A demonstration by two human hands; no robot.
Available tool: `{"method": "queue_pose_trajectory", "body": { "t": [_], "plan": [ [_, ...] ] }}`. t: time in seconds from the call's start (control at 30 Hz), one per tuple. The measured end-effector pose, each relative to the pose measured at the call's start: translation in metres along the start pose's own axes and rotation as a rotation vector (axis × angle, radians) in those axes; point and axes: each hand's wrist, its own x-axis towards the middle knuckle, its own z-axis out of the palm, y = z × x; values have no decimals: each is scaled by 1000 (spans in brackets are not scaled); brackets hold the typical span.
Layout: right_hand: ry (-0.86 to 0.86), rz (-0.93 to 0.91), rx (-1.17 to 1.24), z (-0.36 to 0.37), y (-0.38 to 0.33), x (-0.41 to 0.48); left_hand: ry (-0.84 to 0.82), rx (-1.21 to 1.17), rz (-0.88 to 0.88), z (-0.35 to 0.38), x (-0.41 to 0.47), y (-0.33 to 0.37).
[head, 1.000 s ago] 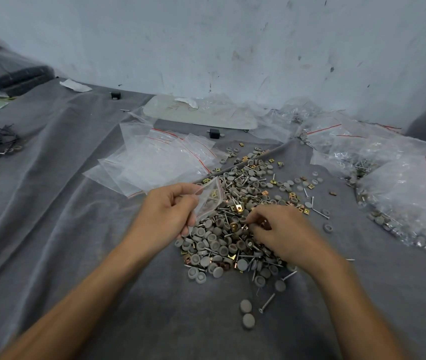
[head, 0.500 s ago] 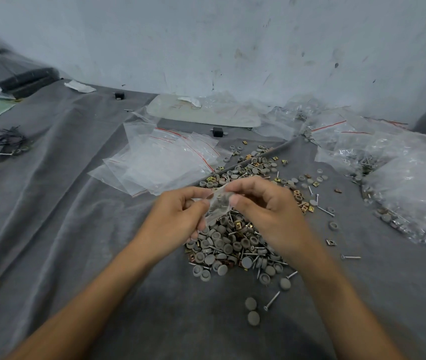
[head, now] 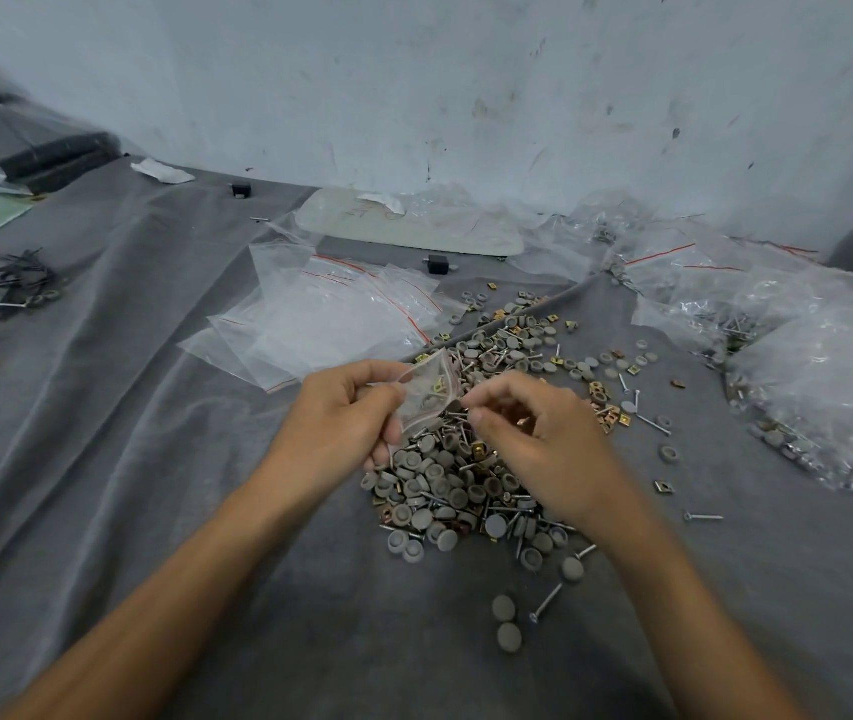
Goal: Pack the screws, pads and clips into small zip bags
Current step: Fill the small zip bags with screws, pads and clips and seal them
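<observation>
Over grey cloth (head: 154, 459) by a scuffed pale wall (head: 466, 96), we see the left hand (head: 341, 423) pinching a small bag (head: 429, 392) just above the pile (head: 445, 480), mid-scene. Bag's long axis runs near-far, far end leaning right, red-striped edge facing the right hand (head: 544, 444), fingers curled beside it; whether they pinch anything, we cannot tell.

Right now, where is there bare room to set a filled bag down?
The widest bare cloth lies left of the left hand, between the black cords and the empty zip bags. A narrower strip, with few strays, separates the parts heap from the filled bags. Crowded: that heap, those bags.
</observation>
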Motion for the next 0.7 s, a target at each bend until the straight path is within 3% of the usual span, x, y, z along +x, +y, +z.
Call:
{"method": "queue_pose_trajectory", "body": {
  "t": [0.27,0.7],
  "plan": [
    [-382,-50,-392,19,1,-6,13,5,-7,1,-1,3],
    [-379,-92,-535,28,-2,-7,9,12,-5,1,-1,2]
  ]
}}
